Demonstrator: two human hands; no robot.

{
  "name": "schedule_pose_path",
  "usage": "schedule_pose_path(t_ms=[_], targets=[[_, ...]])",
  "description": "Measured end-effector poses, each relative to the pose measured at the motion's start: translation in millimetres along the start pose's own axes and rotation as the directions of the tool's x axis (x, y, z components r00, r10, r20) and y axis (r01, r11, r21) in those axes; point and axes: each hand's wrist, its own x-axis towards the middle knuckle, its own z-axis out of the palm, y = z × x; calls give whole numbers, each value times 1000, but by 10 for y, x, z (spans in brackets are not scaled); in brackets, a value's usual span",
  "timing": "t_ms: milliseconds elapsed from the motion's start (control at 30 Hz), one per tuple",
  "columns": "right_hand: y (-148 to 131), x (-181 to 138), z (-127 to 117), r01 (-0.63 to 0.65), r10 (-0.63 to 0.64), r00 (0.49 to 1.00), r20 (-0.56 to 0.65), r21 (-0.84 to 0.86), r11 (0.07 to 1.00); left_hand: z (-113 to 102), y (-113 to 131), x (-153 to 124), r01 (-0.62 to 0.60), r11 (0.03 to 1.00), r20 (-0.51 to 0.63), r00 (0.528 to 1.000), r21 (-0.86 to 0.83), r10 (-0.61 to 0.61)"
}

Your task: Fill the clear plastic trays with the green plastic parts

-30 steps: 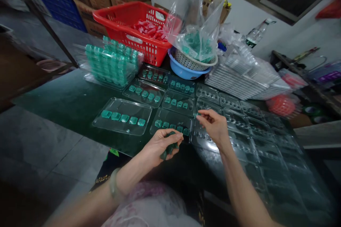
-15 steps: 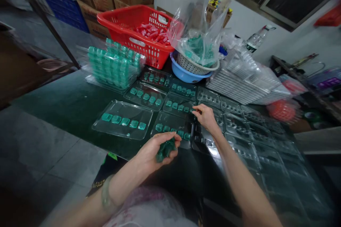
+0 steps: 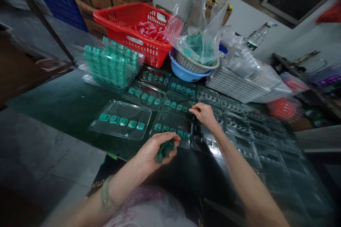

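My left hand (image 3: pixel 157 149) is cupped around several translucent green plastic pieces (image 3: pixel 165 150), low over the near edge of the table. My right hand (image 3: pixel 204 115) pinches thumb and forefinger together at the right end of a clear plastic tray (image 3: pixel 174 97), where a row of green pieces (image 3: pixel 179 108) sits in the slots. What is between those fingertips is too small to make out. Just in front of my left hand lies another clear tray (image 3: pixel 183 122) with green pieces, partly covered by the fingers. A further filled tray (image 3: pixel 106 129) lies to the left.
Clear trays without green pieces (image 3: pixel 237 124) spread to the right. Filled trays are stacked (image 3: pixel 106 64) at back left. Behind stand a red basket (image 3: pixel 144 48) of pink pieces, a blue basin (image 3: pixel 183 72) with a colander and bag of green pieces, and stacked clear trays (image 3: pixel 239 81).
My right hand stays at the same tray's right end, its fingertips shifted slightly left. The left hand keeps its hold on the green pieces. The whole view has moved a little.
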Motion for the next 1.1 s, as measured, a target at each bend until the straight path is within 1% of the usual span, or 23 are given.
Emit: schedule_pose_path(t_ms=[67, 167, 267, 367, 433, 533, 600, 633, 667, 733, 800, 833, 867, 933, 1033, 1100], targets=[[0, 9, -2, -22, 22, 1000, 17, -17, 1000, 13, 2, -11, -6, 1000, -19, 1000, 6, 6], [-22, 23, -15, -19, 25, 997, 72, -88, 996, 24, -2, -27, -5, 1000, -39, 999, 17, 6], [-76, 26, -22, -3, 20, 994, 112, -145, 989, 19, -12, -34, -8, 999, -28, 1000, 35, 9], [-159, 15, -20, -4, 25, 993, 119, -176, 984, 8, -21, -20, -11, 999, -21, 1000, 31, 12], [-215, 5, -24, -6, 31, 992, 123, -199, 980, 2, -16, 3, 6, 1000, -3, 1000, -27, -6], [-278, -11, -69, 1, 29, 991, 132, -223, 975, -3, 17, 38, 61, 983, 81, 996, -173, -48], [-319, -38, -140, 6, 26, 991, 130, -234, 972, -10, 53, 44, 72, 970, 128, 991, -231, -43], [-349, -64, -191, -3, 29, 994, 110, -226, 974, -15, 71, 43, 63, 969, 138, 990, -240, -30], [-390, -102, -250, -17, 32, 997, 73, -200, 980, -20, 87, 39, 46, 970, 140, 990, -240, -12], [-512, -221, -388, -27, 25, 999, -29, -89, 996, -20, 102, 36, 13, 977, 132, 991, -214, 15], [-671, -388, -532, 27, -20, 996, -88, 76, 997, 7, 85, 51, -3, 986, 118, 993, -166, 23], [-751, -479, -597, 68, -57, 996, -75, 150, 986, 35, 64, 67, -2, 990, 115, 993, -138, 18], [-822, -565, -654, 99, -93, 995, -37, 211, 972, 73, 35, 88, 0, 994, 115, 993, -108, 12], [-909, -707, -737, 112, -128, 991, 43, 266, 958, 170, -38, 143, 10, 999, 118, 993, -45, -4], [-868, -823, -792, 67, -108, 985, 137, 275, 959, 335, -148, 229, 32, 998, 109, 993, 59, -38], [-760, -865, -799, 22, -84, 981, 172, 337, 941, 434, -192, 283, 61, 992, 94, 993, 114, -72]])
